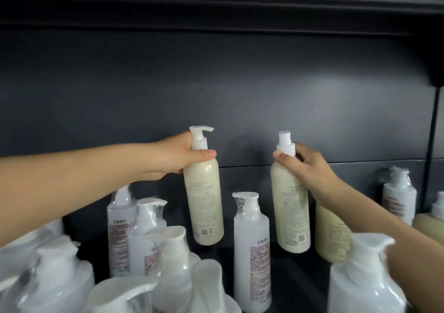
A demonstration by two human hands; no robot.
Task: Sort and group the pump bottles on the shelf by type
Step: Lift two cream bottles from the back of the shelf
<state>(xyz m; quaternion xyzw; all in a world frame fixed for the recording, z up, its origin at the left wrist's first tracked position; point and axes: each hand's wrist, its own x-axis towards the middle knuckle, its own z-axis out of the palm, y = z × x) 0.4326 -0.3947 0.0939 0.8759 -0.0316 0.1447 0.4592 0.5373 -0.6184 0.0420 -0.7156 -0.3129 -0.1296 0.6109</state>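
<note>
Against the dark back panel [216, 72], the left hand [189, 155] grips cream bottle 1 [204, 204] and the right hand [306, 166] cream bottle 2 [290, 207] by the neck, both hanging nearly upright under the fingers [286, 157], the standing cream bottles [331, 236] nearer the right hand

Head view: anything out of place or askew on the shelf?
Types mixed: a white pump bottle stands at right rear beside cream bottles. The cream pump bottle in the left hand hangs tilted. No spill visible.

We show the left cream bottle [204, 202] and right cream bottle [289, 207], slightly tilted, gripped at the neck; white pump bottles [251, 252] stand upright around them.
</note>
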